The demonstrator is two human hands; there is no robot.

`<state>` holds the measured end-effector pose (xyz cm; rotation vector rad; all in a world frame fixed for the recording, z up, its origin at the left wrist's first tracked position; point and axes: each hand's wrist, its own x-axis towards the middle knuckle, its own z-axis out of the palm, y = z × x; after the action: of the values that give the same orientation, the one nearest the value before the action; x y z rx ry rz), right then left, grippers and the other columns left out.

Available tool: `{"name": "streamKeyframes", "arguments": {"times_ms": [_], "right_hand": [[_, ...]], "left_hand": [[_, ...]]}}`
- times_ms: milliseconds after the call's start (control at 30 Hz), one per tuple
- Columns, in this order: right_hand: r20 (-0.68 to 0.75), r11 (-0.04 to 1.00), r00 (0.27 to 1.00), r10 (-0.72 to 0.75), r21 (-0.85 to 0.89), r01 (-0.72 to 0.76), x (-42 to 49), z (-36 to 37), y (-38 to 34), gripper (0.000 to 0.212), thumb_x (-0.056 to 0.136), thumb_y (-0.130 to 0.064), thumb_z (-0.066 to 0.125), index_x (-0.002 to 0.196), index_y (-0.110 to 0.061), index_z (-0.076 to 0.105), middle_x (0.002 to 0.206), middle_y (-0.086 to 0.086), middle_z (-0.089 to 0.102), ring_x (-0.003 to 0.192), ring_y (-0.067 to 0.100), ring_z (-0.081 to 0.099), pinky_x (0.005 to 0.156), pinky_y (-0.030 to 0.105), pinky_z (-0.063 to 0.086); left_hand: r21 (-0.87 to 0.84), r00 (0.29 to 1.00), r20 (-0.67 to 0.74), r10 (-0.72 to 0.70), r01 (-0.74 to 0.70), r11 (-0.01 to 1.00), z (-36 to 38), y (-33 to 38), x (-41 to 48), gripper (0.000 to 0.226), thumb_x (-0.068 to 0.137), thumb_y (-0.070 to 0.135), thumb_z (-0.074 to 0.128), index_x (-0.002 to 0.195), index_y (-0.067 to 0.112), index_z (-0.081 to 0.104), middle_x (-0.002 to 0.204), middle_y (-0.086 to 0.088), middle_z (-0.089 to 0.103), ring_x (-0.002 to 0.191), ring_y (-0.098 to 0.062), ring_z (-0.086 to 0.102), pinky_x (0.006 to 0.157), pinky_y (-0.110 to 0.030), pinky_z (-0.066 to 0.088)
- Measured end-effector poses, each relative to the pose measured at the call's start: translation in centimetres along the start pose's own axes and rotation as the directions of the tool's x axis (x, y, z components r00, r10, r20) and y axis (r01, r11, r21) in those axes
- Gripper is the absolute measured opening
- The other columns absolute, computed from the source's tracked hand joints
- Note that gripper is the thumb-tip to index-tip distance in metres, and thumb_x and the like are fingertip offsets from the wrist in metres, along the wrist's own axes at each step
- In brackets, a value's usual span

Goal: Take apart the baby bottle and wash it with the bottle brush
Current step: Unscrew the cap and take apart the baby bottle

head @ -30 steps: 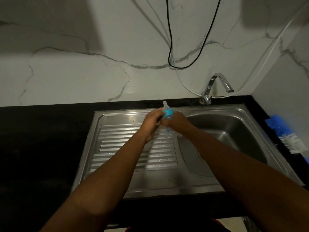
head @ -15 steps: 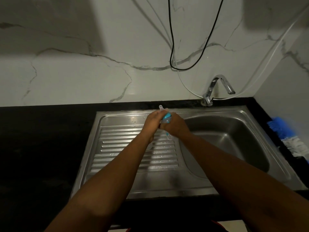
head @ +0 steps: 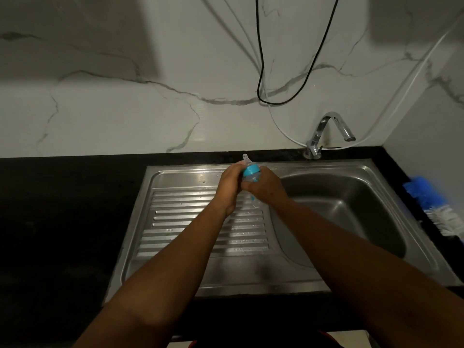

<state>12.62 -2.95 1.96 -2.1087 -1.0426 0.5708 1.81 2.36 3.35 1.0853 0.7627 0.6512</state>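
a baby bottle [head: 251,178] is held up over the steel sink [head: 175,172], above the line where the ribbed drainboard [head: 190,222] meets the basin [head: 339,209]. it is tilted a little, with the teat [head: 246,159] pointed up and away towards the marble wall [head: 125,109]. the bottle is gripped from both sides. the left hand [head: 228,187] is wrapped round it from the left with the fingers curled, the right hand [head: 267,188] is closed round it from the right, and the two hands are pressed against each other. the blue ring [head: 251,170] and the clear teat are seen above the hands, seated on the bottle, and the clear lower end is seen just below them. which hand is on the ring and which on the body cannot be told for certain, though the left hand seems to be the nearer to the ring. drops of water are scattered on the drainboard. a bottle brush [head: 434,207] with blue and white bristles is laid on the black bench [head: 62,222] to the right of the sink, well apart from the hands. a tap [head: 326,131] is set behind the basin. a black cable [head: 261,71] is hung in a loop on the wall above it.
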Motion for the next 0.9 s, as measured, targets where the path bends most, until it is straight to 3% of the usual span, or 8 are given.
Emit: {"name": "streamKeyframes", "arguments": {"times_ms": [100,200,300,400,533,633,800,900], "right_hand": [[-0.014,1.000,1.000,0.022,-0.011,-0.022,0.1,-0.4,0.0,0.056,0.082,-0.038,0.077,0.125,-0.012,0.053,0.106,0.002,0.062,0.096,0.018,0.062,0.085,0.032,0.052],[0.015,0.999,1.000,0.000,-0.039,0.000,-0.1,-0.5,-0.1,0.059,0.075,-0.051,0.075,0.120,-0.015,0.059,0.102,0.000,0.068,0.092,0.017,0.066,0.084,0.034,0.055],[0.020,0.998,1.000,-0.012,-0.060,0.013,-0.1,0.0,0.1,0.060,0.074,-0.053,0.074,0.119,-0.016,0.060,0.102,-0.002,0.069,0.091,0.015,0.067,0.084,0.036,0.058],[-0.013,0.999,1.000,0.010,-0.046,-0.011,-0.4,0.0,-0.3,0.057,0.080,-0.041,0.079,0.124,-0.015,0.054,0.105,-0.002,0.062,0.095,0.014,0.062,0.084,0.029,0.051],[0.009,0.998,1.000,-0.004,-0.059,0.005,-0.6,0.1,-0.2,0.051,0.082,-0.038,0.077,0.122,-0.014,0.055,0.103,-0.002,0.062,0.094,0.015,0.063,0.085,0.031,0.053],[0.057,0.994,0.996,-0.069,-0.085,0.074,-0.8,0.1,0.0,0.044,0.084,-0.040,0.074,0.118,-0.016,0.059,0.100,-0.005,0.064,0.091,0.011,0.063,0.086,0.033,0.055],[0.052,0.993,0.995,-0.090,-0.067,0.094,-1.0,0.1,0.2,0.046,0.083,-0.039,0.076,0.119,-0.014,0.060,0.103,-0.002,0.065,0.093,0.014,0.063,0.087,0.034,0.054],[0.026,0.998,0.998,-0.060,-0.024,0.060,-0.9,-0.1,0.4,0.045,0.084,-0.034,0.076,0.118,-0.012,0.058,0.098,-0.003,0.060,0.091,0.015,0.062,0.084,0.032,0.053]], "left_hand": [[0.079,0.999,0.004,0.046,-0.046,0.996,0.2,-0.1,0.6,0.045,0.094,0.033,0.065,0.136,0.016,0.059,0.124,-0.007,0.068,0.111,-0.020,0.069,0.096,-0.035,0.057],[0.185,0.996,-0.009,0.085,-0.082,0.979,0.3,-0.1,1.0,0.054,0.083,0.039,0.079,0.130,0.017,0.063,0.119,-0.006,0.071,0.104,-0.018,0.072,0.089,-0.032,0.060],[0.208,0.995,-0.007,0.101,-0.098,0.973,0.5,0.0,0.8,0.034,0.090,0.039,0.071,0.117,0.017,0.070,0.108,-0.005,0.074,0.099,-0.018,0.073,0.081,-0.025,0.059],[0.102,0.998,-0.048,0.037,-0.032,0.994,1.0,0.2,0.2,0.019,0.098,0.038,0.057,0.105,0.024,0.068,0.107,-0.004,0.072,0.099,-0.018,0.070,0.088,-0.034,0.058],[0.155,0.993,-0.078,0.084,-0.071,0.985,0.9,-0.1,0.4,0.018,0.101,0.032,0.053,0.113,0.026,0.066,0.109,0.000,0.070,0.100,-0.016,0.068,0.086,-0.031,0.058],[0.229,0.990,-0.083,0.117,-0.096,0.969,0.7,-0.3,0.5,0.036,0.095,0.038,0.064,0.127,0.021,0.063,0.115,0.000,0.069,0.102,-0.015,0.069,0.082,-0.028,0.060],[0.268,0.992,-0.046,0.115,-0.098,0.958,0.9,-0.2,0.1,0.026,0.096,0.040,0.064,0.100,0.015,0.071,0.098,-0.006,0.073,0.093,-0.019,0.071,0.086,-0.034,0.058],[0.263,0.996,-0.013,0.091,-0.084,0.961,1.0,0.0,-0.1,0.016,0.101,0.031,0.056,0.107,0.021,0.068,0.102,-0.001,0.070,0.094,-0.015,0.068,0.083,-0.028,0.056]]}}
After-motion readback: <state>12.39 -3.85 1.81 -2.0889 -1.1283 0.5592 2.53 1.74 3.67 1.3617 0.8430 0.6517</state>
